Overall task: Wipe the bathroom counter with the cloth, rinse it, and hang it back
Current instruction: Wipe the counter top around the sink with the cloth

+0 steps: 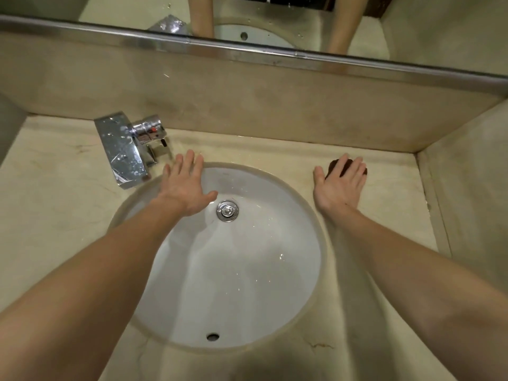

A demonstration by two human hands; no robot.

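My left hand (187, 185) is spread wide and flat, fingers reaching past the far rim of the round white undermount basin (192, 284) toward the chrome square-bodied tap (123, 149), holding nothing; whether the palm touches the rim or hovers over it I cannot tell; my right hand (339, 187) is also wide and flat, pressed down on the beige marble-look surface (55, 215) just right of the basin; under its fingers sits a small dark brown patch (334, 167), only its edges showing beside the fingers; I judge it to be the cloth, but it is mostly hidden and could be something else; no other cloth is in view; the chrome drain plug (227, 210) sits in the basin bottom, a few water drops glint on the basin wall, and no water runs from the tap; the mirror (275, 17) above the steel-trimmed backsplash shows both my forearms; step in hand reads as wiping, right hand bearing on the cloth on the right side of the surface; next move calls for sweeping it across the right side and along the back edge behind the basin, then around the tap base; after that the left hand is well placed to open the tap for rinsing; the hanging spot is not in view.
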